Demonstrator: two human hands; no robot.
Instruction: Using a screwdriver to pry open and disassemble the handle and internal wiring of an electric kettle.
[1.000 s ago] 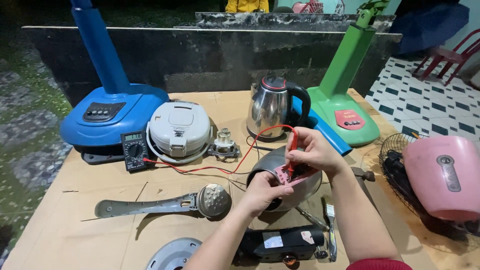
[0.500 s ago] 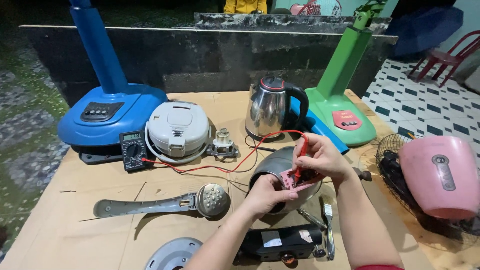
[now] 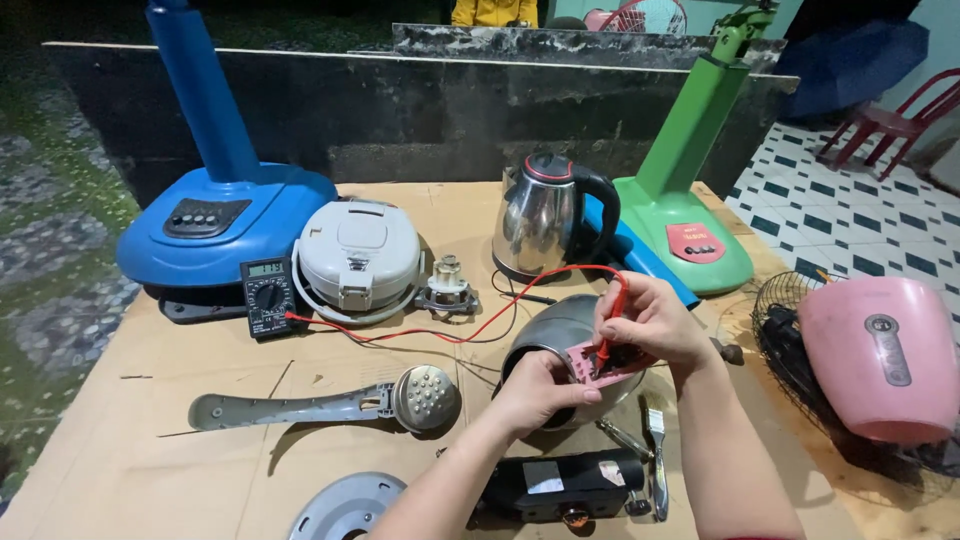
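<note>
Hands (image 3: 600, 360) hide most of pink board (image 3: 592, 362).

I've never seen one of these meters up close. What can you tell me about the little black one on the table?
The multimeter is a small black handheld box with a pale display at the top and a round dial below it. It lies flat on the brown table, right against the blue fan base and left of the white cooker lid. A red lead runs from it to the probe in the right hand.
</note>
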